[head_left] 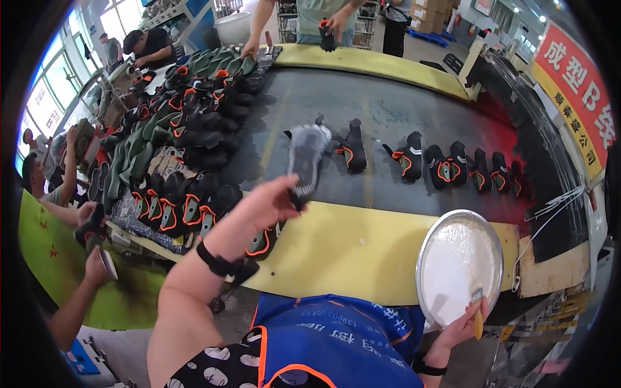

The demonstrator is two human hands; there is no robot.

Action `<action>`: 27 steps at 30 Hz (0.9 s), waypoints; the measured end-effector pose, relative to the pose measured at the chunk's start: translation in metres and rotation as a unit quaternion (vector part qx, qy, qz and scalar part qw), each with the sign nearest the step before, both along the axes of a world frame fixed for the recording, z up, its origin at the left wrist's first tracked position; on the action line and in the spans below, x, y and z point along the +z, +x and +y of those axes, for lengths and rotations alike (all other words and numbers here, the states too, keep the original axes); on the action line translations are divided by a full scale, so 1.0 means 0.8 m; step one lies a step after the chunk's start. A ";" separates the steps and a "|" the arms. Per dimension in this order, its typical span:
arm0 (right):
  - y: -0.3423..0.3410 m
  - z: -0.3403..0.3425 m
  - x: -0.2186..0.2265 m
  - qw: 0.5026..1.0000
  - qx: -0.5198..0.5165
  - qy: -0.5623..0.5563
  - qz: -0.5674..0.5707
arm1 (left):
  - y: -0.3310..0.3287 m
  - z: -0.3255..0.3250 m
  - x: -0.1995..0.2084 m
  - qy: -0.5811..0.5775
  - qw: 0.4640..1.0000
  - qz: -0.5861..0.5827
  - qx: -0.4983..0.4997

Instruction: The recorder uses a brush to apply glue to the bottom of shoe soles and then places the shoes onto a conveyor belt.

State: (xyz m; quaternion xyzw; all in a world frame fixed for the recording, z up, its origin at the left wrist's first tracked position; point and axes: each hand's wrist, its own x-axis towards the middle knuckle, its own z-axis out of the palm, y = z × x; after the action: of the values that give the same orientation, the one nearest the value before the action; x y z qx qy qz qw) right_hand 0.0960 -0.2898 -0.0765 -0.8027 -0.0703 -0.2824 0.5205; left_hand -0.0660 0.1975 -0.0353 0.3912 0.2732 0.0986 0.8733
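My left hand [275, 197] is stretched out over the work surface, its fingers closed round one end of a black shoe upper [305, 158]. The upper's underside faces up, with whitish wet-looking coating at the far end and along its rim. My right hand [458, 328] grips a brush [479, 318] with a yellow handle. The brush tip rests in a round metal basin [422, 265] of white, creamy liquid, near its lower right rim. Just beyond my left hand, another black upper with orange trim [352, 147] lies on the dark conveyor belt [310, 90].
Several more uppers [446, 165] stand in a row along the belt toward a red-lit tunnel [511, 123]. A dense pile of uppers [207, 129] covers the left side. Yellow ledges [362, 233] edge the belt. Across it a person [317, 22] holds an upper; other people work at left.
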 end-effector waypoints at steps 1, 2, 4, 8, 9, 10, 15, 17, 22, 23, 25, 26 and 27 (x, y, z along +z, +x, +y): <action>0.001 0.000 -0.001 1.000 0.002 -0.012 -0.009 | 0.006 0.026 0.005 0.015 1.000 0.006 0.024; 0.001 0.000 -0.002 1.000 -0.001 -0.022 -0.013 | 0.014 0.053 0.007 0.026 0.998 0.036 0.051; 0.001 -0.001 -0.003 1.000 0.000 -0.021 -0.009 | 0.035 0.112 0.001 0.063 0.987 0.126 0.081; 0.002 -0.002 -0.006 0.998 -0.002 -0.049 -0.033 | 0.069 0.212 -0.045 0.096 0.950 0.269 0.127; 0.003 -0.002 -0.007 0.998 0.000 -0.056 -0.027 | 0.076 0.231 -0.059 0.105 0.940 0.294 0.142; 0.003 -0.002 -0.008 0.999 -0.001 -0.049 -0.019 | 0.083 0.247 -0.074 0.106 0.941 0.288 0.141; 0.004 -0.001 -0.009 0.996 0.010 -0.081 -0.026 | 0.101 0.296 -0.136 0.203 0.880 0.329 0.276; 0.003 -0.003 -0.010 0.996 0.008 -0.085 -0.008 | 0.103 0.296 -0.154 0.198 0.883 0.309 0.291; 0.008 -0.005 -0.015 0.994 0.017 -0.110 -0.016 | 0.086 0.281 -0.133 0.256 0.876 0.347 0.216; 0.008 -0.007 -0.015 0.993 0.016 -0.112 -0.015 | 0.079 0.276 -0.118 0.309 0.851 0.387 0.175; 0.009 -0.008 -0.016 0.993 0.018 -0.114 -0.011 | 0.062 0.272 -0.075 0.478 0.760 0.437 0.053; 0.008 -0.009 -0.016 0.993 0.025 -0.112 -0.010 | 0.054 0.270 -0.053 0.615 0.634 0.463 -0.073; 0.007 -0.009 -0.015 0.994 0.029 -0.109 -0.009 | 0.044 0.262 -0.039 0.670 0.538 0.512 -0.017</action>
State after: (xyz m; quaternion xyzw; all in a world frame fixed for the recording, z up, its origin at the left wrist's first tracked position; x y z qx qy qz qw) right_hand 0.1014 -0.2972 -0.0889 -0.8495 -0.1289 -0.2650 0.4376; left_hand -0.0310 0.4069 -0.0668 0.8504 0.5211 0.0214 0.0694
